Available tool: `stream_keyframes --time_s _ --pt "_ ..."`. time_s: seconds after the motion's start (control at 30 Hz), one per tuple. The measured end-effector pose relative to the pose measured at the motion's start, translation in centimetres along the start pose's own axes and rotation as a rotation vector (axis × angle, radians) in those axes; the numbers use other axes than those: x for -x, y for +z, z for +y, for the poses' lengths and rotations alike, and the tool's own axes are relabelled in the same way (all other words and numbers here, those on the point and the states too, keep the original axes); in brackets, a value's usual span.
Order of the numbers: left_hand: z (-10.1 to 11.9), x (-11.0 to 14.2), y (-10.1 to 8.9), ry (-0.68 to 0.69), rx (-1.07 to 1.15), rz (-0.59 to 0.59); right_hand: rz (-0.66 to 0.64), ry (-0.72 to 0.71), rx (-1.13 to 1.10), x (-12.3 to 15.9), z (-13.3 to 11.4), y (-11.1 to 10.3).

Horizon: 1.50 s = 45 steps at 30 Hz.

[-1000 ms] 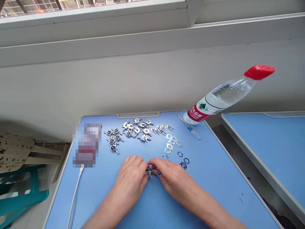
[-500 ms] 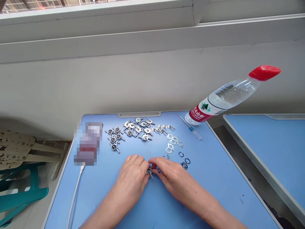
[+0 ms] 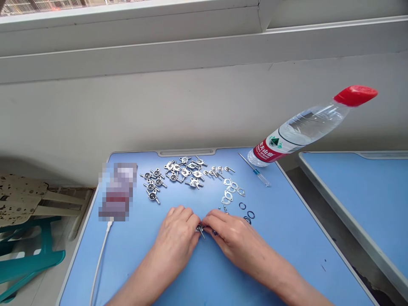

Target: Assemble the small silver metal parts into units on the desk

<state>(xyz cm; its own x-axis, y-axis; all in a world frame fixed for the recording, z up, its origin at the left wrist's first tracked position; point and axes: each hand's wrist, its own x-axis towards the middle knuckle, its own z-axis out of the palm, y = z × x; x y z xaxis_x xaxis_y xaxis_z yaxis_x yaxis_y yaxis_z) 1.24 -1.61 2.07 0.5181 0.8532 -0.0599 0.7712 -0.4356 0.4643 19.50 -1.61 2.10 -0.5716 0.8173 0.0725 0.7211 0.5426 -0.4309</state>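
Note:
Near the table's middle, my left hand is closed round a small metal fitting with a thin pin sticking out toward me. My right hand meets it from the right, thumb and forefinger pinched at the fitting's edge; what lies between these fingertips is too small to make out. A small dark piece shows under the right fingers. Beyond the hands lie several like fittings with round black centres and a heap of metal parts. Flat metal gaskets and black rubber rings lie to the right.
A screwdriver with a clear handle lies by a red-capped water bottle at the back right. Small metal pins lie near the heap. At the left is a blurred-out flat object with a white cable.
My right fingers have shifted slightly and closed in on the fitting, and the small dark piece beneath them has moved a little downward. The left hand keeps its place.

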Motion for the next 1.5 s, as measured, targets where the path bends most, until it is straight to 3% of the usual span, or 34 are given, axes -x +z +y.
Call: stream_keyframes --time_s 0.3,0.63,1.13,1.27,1.5 --pt "0.0 -0.1 -0.2 -0.006 -0.002 -0.02 0.012 -0.112 0.174 0.3 -0.2 0.0" --pt "0.1 0.1 -0.2 -0.006 -0.006 -0.023 -0.04 -0.076 0.139 0.3 0.2 0.1" --pt "0.0 0.0 -0.2 0.008 -0.016 0.0 0.065 -0.147 0.219 0.1 -0.5 0.3" --pt "-0.1 0.0 -0.1 0.007 -0.007 0.005 0.078 -0.088 0.053 0.0 -0.5 -0.6" --pt "0.0 -0.1 -0.2 0.01 0.01 0.007 0.142 0.226 -0.534 0.1 -0.5 -4.4"
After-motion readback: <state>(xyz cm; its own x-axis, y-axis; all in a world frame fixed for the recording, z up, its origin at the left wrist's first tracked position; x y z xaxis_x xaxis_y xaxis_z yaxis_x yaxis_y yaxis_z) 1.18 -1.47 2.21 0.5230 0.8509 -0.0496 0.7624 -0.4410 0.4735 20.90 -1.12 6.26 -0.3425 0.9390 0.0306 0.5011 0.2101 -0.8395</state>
